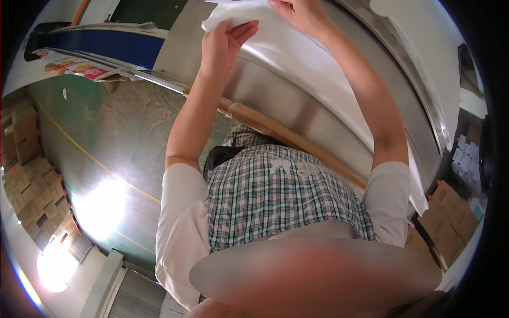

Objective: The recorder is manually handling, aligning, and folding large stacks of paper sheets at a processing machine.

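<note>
A large, thin white sheet (297, 58), paper or film, lies across a shiny metal-topped table (254, 87) and trails down past my right arm. At its left end, my left hand (225, 47) rests with the fingers stretched out and the thumb apart, touching or just above the sheet. My right hand (305, 16) is at the upper edge of the view, partly cut off. Its thumb and fingers are closed at the sheet's raised far edge. I cannot see the fingertips fully.
A wooden strip (286, 135) edges the table near my checked apron (281, 196). A blue panel (106, 47) and printed packaging (87, 69) are at the left. A curved metal rail (419, 95) runs along the right. Stacked cartons (37, 185) line the left side; another carton (450, 222) is at the right.
</note>
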`<state>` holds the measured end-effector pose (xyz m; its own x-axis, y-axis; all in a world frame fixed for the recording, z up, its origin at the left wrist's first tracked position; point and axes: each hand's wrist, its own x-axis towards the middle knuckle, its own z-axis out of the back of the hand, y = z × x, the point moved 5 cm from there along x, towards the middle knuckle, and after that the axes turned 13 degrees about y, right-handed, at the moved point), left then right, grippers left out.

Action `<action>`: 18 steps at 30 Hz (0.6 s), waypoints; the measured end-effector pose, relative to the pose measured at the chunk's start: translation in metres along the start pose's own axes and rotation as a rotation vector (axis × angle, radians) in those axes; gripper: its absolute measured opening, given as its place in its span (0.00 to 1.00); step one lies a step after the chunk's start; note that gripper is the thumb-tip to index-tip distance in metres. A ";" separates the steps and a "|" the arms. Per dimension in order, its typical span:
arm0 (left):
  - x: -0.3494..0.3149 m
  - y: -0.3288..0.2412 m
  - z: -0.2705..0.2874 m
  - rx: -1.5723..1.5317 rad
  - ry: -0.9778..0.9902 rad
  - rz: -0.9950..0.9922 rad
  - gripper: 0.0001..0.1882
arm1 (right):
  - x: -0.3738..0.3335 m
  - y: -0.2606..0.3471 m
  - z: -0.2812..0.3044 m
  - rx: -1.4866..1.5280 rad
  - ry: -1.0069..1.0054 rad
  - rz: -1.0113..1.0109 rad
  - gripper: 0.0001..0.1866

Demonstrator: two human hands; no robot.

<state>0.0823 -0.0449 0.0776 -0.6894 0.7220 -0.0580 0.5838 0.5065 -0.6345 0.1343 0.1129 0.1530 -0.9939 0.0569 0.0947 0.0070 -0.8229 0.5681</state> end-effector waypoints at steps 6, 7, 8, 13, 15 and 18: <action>0.033 -0.002 0.037 -0.097 -0.082 0.140 0.15 | -0.020 0.028 -0.032 -0.249 0.112 0.026 0.08; 0.040 -0.007 0.039 -0.058 0.008 0.182 0.16 | -0.024 0.029 -0.044 -0.300 0.130 0.041 0.13; 0.048 -0.008 0.040 -0.018 0.096 0.223 0.17 | -0.027 0.030 -0.051 -0.313 0.040 0.116 0.06; 0.074 -0.029 0.051 0.576 -0.045 0.250 0.27 | -0.027 0.027 -0.085 -0.315 0.093 0.197 0.10; 0.078 -0.033 0.049 1.011 0.123 0.090 0.19 | -0.029 0.028 -0.080 -0.148 0.039 0.275 0.11; 0.076 -0.045 0.021 1.559 0.132 0.035 0.16 | -0.031 0.014 -0.049 0.041 0.056 0.159 0.12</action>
<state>-0.0050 -0.0229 0.0850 -0.5958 0.7995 -0.0768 -0.4626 -0.4198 -0.7809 0.1599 0.0721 0.1184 -0.9845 -0.1045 0.1410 0.1679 -0.7952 0.5826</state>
